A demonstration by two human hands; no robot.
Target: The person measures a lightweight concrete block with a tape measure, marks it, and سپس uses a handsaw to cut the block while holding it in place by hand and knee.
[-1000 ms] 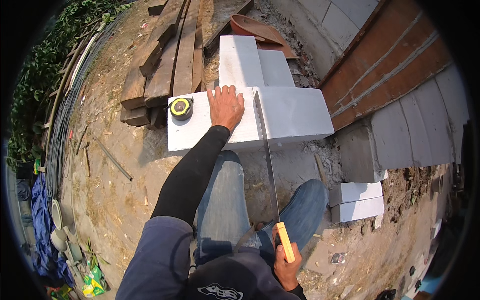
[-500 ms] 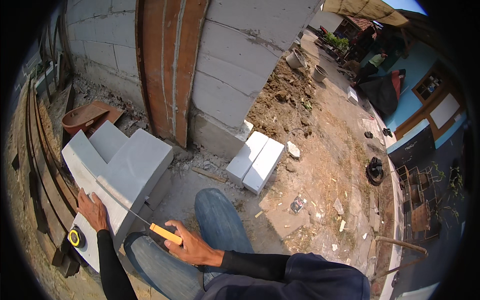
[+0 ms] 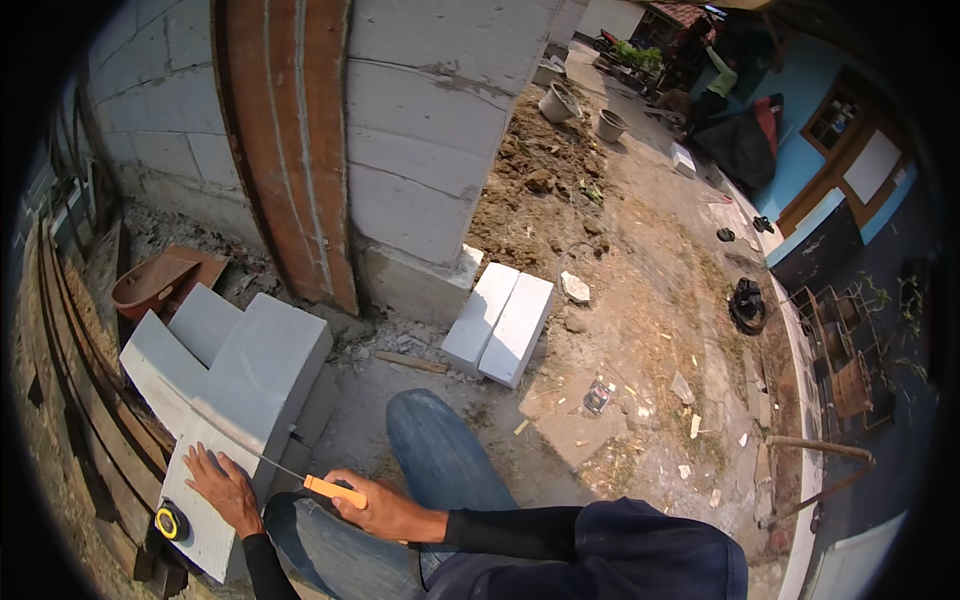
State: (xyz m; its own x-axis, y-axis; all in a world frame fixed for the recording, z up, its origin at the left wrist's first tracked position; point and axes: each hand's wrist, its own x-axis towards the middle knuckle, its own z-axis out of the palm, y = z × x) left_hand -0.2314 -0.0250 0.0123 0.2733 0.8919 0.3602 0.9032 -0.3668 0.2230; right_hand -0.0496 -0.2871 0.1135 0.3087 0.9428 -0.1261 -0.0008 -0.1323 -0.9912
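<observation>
My left hand (image 3: 222, 487) lies flat with fingers spread on a long pale lightweight block (image 3: 207, 545). A black and yellow tape measure (image 3: 171, 520) rests on the same block, just beside that hand. In my right hand (image 3: 392, 510) is the orange handle of a handsaw (image 3: 336, 491), the fingers wrapped round it. Its thin blade reaches left across the block, beyond my left fingertips. More pale blocks (image 3: 265, 350) lie against the far side of the long one. My bent knee in jeans is under the saw handle.
Timber planks (image 3: 85, 430) run along the left. Behind the blocks sits a reddish-brown basin (image 3: 155, 285) near the wall. Two white blocks (image 3: 515, 330) lie ahead by the wall corner. Buckets (image 3: 610, 125) and a person (image 3: 718, 85) are farther off.
My right fingers have closed more fully round the saw handle. My left hand sits slightly nearer me on the block. The whole view has shifted a little.
</observation>
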